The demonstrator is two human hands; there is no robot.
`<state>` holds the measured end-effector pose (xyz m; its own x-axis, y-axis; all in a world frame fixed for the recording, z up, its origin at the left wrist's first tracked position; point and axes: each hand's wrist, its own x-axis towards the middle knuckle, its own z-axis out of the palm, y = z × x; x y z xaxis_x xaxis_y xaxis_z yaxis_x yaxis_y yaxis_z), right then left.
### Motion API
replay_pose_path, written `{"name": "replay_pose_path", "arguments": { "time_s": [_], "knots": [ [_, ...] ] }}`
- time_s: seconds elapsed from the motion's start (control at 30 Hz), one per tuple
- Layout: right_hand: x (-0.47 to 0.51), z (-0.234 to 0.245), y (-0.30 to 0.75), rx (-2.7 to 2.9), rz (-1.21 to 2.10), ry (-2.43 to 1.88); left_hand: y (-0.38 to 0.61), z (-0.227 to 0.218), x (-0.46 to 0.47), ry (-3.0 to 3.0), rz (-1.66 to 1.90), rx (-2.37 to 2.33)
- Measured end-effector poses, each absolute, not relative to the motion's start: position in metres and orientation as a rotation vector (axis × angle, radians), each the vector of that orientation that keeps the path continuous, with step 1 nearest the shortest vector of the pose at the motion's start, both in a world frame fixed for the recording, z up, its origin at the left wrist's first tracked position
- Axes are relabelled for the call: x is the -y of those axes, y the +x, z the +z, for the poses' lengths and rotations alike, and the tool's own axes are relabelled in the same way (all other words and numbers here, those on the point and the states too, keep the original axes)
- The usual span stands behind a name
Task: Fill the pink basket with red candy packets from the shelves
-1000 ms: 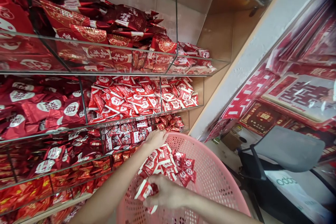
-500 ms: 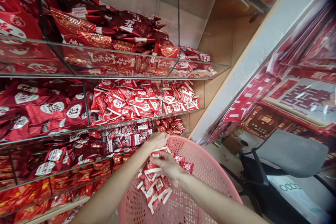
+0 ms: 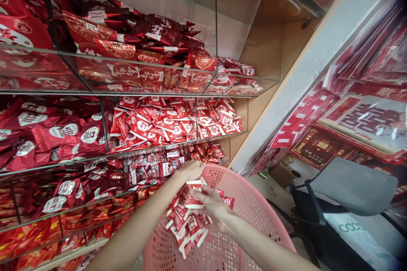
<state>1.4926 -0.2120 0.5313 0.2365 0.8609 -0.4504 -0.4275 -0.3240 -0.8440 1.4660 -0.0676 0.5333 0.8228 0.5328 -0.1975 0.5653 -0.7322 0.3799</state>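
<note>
Right hand has moved higher within the basket; thumb and fingers nearly closed, packet pinched between, protruding past their tips. Left hand at basket's rim, fingers partly hidden; grip cannot be told.

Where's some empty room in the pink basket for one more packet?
In the pink basket, two bare patches show: one between the right forearm and the right-hand rim, another between that forearm and the packets. It's crowded where packets pile up beside the left hand and right hand.
</note>
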Motion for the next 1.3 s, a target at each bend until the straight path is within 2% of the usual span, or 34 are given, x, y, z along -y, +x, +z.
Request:
{"name": "replay_pose_path", "arguments": {
  "time_s": [0.27,0.47,0.77,0.97,1.3],
  "knots": [
    [0.227,0.524,1.545,0.391,1.286,-1.463,1.467,0.53,0.069,2.578,-0.084,-0.827],
    [0.217,0.525,1.547,0.421,1.316,-1.38,1.465,0.531,0.07,2.596,-0.069,-0.824],
    [0.192,0.509,1.558,0.488,1.215,-1.65,1.463,0.532,0.072,2.602,-0.035,-0.828],
    [0.176,0.5,1.551,0.616,1.165,-1.665,1.463,0.531,0.071,2.599,-0.011,-0.827],
    [0.176,0.499,1.557,0.818,0.771,-1.717,1.463,0.526,0.071,2.618,0.024,-0.824]
  ]
}}
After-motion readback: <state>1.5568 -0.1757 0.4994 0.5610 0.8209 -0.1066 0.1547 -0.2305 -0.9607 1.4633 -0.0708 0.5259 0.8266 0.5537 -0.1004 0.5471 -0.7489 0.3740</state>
